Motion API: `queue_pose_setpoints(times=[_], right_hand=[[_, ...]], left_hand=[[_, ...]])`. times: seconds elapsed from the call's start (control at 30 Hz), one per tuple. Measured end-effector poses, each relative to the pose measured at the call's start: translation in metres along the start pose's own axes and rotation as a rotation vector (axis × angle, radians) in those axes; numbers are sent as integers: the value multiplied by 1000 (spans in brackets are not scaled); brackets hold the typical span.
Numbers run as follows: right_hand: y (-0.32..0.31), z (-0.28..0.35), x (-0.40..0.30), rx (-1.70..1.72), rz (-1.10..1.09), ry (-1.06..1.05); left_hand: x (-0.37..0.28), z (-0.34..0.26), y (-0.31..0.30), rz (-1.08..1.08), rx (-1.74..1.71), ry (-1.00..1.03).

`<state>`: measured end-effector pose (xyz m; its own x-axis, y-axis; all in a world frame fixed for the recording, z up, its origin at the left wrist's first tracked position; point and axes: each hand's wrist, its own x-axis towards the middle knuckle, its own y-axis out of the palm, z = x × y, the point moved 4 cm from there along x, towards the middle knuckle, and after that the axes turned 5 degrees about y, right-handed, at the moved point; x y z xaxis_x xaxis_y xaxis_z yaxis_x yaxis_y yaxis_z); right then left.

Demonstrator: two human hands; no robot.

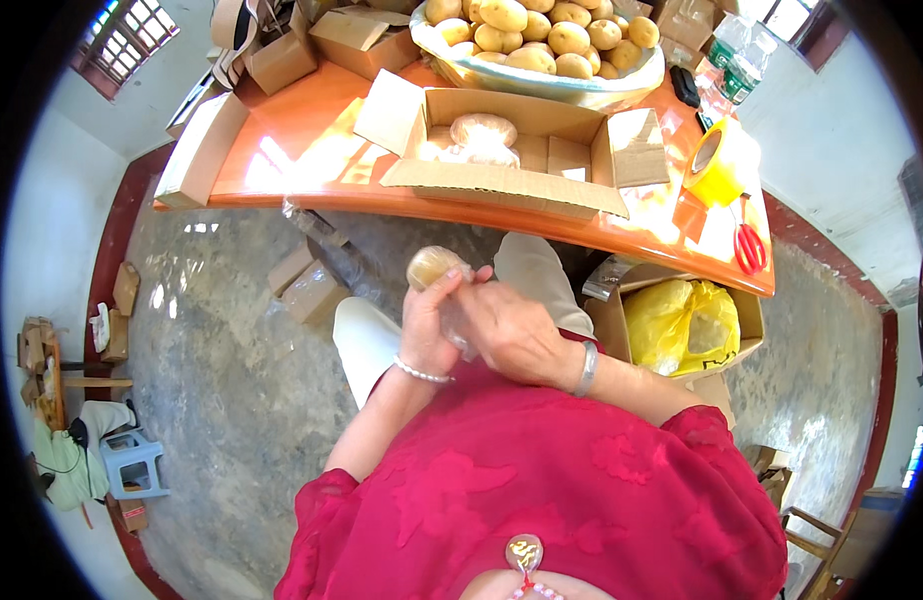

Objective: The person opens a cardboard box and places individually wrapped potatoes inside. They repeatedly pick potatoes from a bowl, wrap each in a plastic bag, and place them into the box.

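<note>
Above my lap, a potato [434,265] in clear plastic film is gripped by my left hand [425,319], with the thumb lying along it. My right hand [510,326] overlaps the left one and has its fingers closed on the loose plastic film [455,330] below the potato. On the table just ahead is a cardboard box [506,181] with its flaps spread. Film-wrapped potatoes [482,133] sit in the left part of this box. Behind it, a large lined basin [551,86] is heaped with unwrapped potatoes [533,60].
The orange table [281,127] carries a yellow tape roll [713,161], red-handled scissors [749,249] and plastic bottles [746,71] on the right. Under its right side, a carton holds a yellow plastic bag [679,326]. Cartons [311,289] lie on the floor; a blue stool [134,463] stands left.
</note>
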<state>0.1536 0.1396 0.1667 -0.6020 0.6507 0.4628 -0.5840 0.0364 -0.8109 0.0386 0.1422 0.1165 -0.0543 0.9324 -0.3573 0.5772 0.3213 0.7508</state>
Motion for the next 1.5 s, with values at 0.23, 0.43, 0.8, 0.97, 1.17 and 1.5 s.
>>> queue_pose_setpoints(times=[0.23, 0.43, 0.8, 0.97, 1.17, 1.5], right_hand=[[-42, -20, -5, 414, 5, -57], [-52, -22, 19, 478, 330, -269], [-46, -45, 5, 464, 310, 56], [-29, -54, -11, 689, 371, 337], [-7, -46, -29, 1448, 424, 905], [11, -45, -32, 1428, 220, 972]], left_hand=[[-8, -17, -3, 201, 165, -272], [-21, -7, 15, 555, 291, -547], [-28, -32, 34, 692, 1319, 330], [-27, -30, 21, 655, 1476, 819], [-35, -22, 27, 361, 1663, 1392], [-15, 7, -3, 380, 1008, 447]])
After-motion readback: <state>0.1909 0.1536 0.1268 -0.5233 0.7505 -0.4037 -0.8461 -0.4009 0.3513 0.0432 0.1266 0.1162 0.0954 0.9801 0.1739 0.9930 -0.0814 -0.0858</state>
